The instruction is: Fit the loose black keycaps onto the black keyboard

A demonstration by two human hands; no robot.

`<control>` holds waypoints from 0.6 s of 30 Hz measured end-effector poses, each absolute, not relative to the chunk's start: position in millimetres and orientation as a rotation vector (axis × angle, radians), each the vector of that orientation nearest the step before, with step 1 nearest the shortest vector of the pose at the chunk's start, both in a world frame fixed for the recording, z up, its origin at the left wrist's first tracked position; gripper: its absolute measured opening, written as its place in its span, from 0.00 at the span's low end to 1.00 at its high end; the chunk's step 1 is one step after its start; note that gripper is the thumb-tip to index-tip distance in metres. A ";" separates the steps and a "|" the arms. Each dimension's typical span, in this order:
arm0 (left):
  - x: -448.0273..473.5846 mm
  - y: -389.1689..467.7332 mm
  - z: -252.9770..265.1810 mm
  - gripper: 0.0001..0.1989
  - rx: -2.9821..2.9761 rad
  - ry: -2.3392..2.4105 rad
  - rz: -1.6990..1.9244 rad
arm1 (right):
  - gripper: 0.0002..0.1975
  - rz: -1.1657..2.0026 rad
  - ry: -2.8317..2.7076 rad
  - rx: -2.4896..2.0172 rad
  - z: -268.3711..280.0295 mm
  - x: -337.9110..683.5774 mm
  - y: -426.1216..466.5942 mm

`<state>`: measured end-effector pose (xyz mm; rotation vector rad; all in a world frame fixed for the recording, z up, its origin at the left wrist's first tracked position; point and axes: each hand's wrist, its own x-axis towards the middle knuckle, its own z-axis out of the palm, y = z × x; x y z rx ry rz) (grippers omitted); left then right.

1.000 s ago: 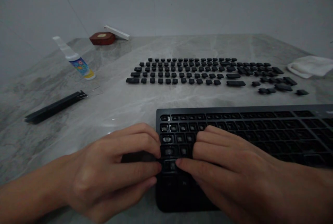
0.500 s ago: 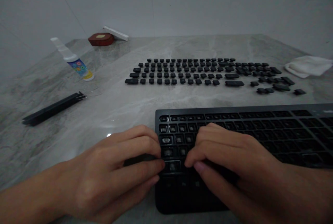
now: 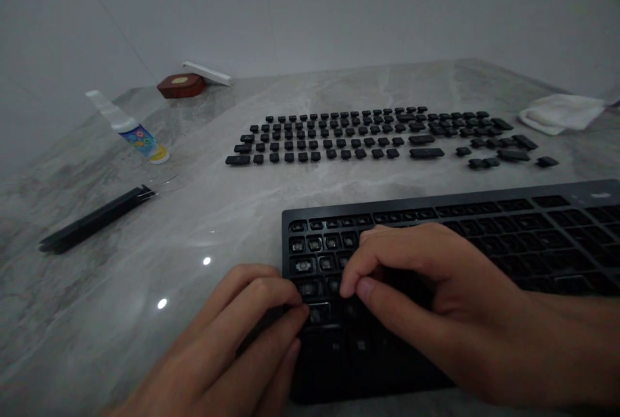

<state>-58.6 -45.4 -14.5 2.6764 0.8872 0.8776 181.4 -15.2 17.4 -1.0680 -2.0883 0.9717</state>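
Note:
A black keyboard (image 3: 368, 375) lies in front of me, most of its key sockets bare of keycaps. Its bottom row at the left still has dark keys, one with a Windows mark. Against the keyboard's left edge, my left hand (image 3: 256, 326) is closed, fingers bent and fingertips on the frame near the lower left sockets. My right hand (image 3: 436, 294) hovers over the left part of the keyboard, thumb and index finger pinched close together above the lower sockets. Whatever is between those fingertips, if anything, is too small and dark to make out.
Behind the keyboard, loose black keycaps (image 3: 330, 144) stand in rows on the marble table (image 3: 208, 223). At left are a black stick-like tool with wire ends (image 3: 97, 220) and a white bottle (image 3: 138, 139). A red-brown box (image 3: 181, 86) and white cloth (image 3: 562, 113) lie farther back.
The view has tilted and shifted slightly. My left hand has slid lower along the keyboard's left edge. My right thumb and index finger remain pinched above the sockets, a little farther left.

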 end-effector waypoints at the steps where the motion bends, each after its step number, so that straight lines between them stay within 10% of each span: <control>1: -58.3 -46.5 -15.9 0.12 2.676 0.912 0.892 | 0.12 0.970 -2.087 -1.068 17.2 181.2 -15.4; 18: -57.9 -43.7 -13.9 0.11 2.600 0.972 0.924 | 0.11 0.869 -2.155 -1.061 12.8 183.5 -17.0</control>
